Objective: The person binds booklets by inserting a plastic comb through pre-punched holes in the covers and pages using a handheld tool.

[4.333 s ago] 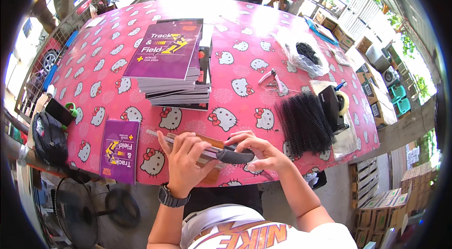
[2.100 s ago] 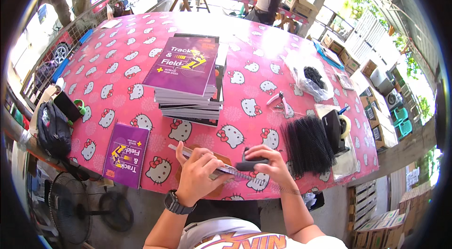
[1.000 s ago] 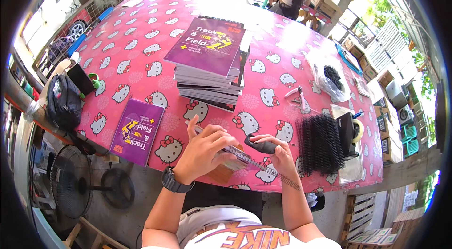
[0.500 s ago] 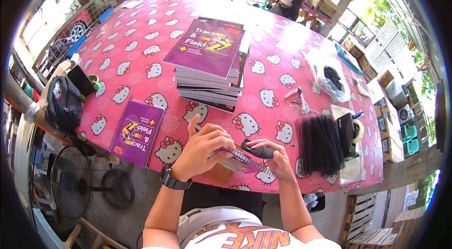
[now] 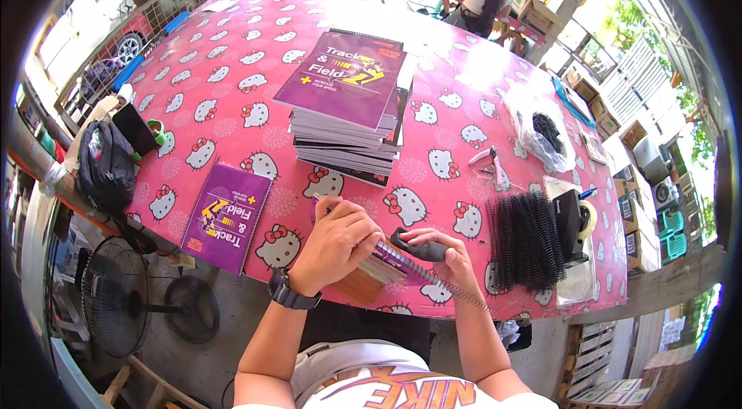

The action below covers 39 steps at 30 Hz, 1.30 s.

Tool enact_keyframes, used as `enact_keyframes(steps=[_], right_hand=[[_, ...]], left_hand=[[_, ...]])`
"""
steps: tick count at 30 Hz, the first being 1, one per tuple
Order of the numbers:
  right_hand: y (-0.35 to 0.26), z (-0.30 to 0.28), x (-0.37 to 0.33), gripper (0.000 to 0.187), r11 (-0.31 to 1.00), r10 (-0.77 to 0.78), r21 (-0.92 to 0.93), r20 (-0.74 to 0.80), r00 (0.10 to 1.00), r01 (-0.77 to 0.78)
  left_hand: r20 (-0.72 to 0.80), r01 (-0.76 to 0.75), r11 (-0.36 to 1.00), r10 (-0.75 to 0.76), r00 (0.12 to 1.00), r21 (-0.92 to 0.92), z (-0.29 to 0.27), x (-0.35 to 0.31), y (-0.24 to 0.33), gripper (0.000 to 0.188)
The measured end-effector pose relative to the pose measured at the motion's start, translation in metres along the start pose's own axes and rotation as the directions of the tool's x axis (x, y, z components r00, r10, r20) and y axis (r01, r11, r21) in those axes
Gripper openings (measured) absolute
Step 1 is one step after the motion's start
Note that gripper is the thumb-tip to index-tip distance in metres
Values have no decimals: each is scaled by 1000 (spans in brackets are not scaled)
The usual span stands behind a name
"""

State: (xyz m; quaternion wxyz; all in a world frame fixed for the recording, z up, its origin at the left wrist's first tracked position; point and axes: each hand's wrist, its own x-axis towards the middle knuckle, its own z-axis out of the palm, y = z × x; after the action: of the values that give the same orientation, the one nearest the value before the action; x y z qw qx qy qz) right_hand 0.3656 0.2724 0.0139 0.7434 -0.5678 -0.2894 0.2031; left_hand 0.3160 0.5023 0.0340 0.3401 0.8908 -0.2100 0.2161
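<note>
A purple-covered notebook (image 5: 402, 260) is held edge-up at the table's near edge, partly hidden by my hands. My left hand (image 5: 334, 245) is closed around its upper left part, fingers bent over the spine. A dark wire coil (image 5: 456, 293) runs through part of the spine, and its loose end trails past my right wrist. My right hand (image 5: 452, 256) is closed on a dark grey, rounded, sleeve-like piece (image 5: 421, 247), which lies against the spine beside the coil. What exactly this piece is, I cannot tell.
A stack of notebooks (image 5: 344, 144) stands ahead, and a single purple notebook (image 5: 226, 217) lies left. To the right are a heap of black coils (image 5: 528, 243), pink-handled pliers (image 5: 491, 168), a tape roll (image 5: 588, 218) and a plastic bag (image 5: 568, 154). A fan (image 5: 116, 301) stands lower left.
My left fingers have curled over further and shifted slightly along the spine. My right hand, with the grey piece, has barely moved.
</note>
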Motion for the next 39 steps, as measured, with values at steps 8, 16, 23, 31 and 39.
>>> enact_keyframes(steps=[8,16,23,31,39], right_hand=[[-17,7,15,57,997,-32,-64,-8,999,31],[-19,-1,27,31,905,-9,-425,3,1000,9],[-32,-21,36,36,889,16,-458,51,999,9],[-42,-18,23,51,990,21,-140,204,979,8],[-35,-12,35,36,986,87,-158,205,975,-55]], left_hand=[[-327,-53,998,62,943,36,-16,-2,12,47],[-158,238,513,-614,774,-825,31,-40,-30,70],[-221,180,488,-655,723,-854,49,-33,-23,51],[-317,115,535,-645,696,-837,57,-32,0,45],[-267,106,472,-653,709,-875,62,-32,-8,38]])
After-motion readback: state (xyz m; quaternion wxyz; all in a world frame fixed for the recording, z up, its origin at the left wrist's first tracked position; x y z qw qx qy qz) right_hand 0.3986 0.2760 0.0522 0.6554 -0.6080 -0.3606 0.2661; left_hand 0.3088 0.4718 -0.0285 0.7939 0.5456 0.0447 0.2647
